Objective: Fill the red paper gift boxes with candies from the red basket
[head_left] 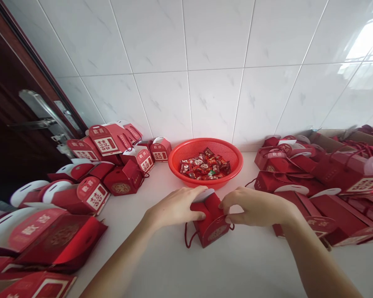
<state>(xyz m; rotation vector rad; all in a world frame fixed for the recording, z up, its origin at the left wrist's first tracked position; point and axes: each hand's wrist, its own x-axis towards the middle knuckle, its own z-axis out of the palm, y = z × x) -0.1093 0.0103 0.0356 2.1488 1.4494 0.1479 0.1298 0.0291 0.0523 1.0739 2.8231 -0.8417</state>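
A small red gift box (pixel 216 231) with a gold emblem and a dark red cord handle stands on the white surface in front of me. My left hand (pixel 177 209) grips its left side, with the thumb on the top panels and the fingers behind. On the right edge, my right hand (pixel 251 207) pinches a flap or the cord between thumb and fingers; which of the two I cannot make out. Just behind the box sits a red plastic colander (pixel 174 165), holding several wrapped candies (pixel 205 163).
Many red gift boxes (pixel 93 194) are grouped on the left, some with their flaps up. More red boxes (pixel 301 207) are piled on the right. A white tiled wall (pixel 217 91) rises behind, and a dark door (pixel 15 82) with a metal handle stands at the left.
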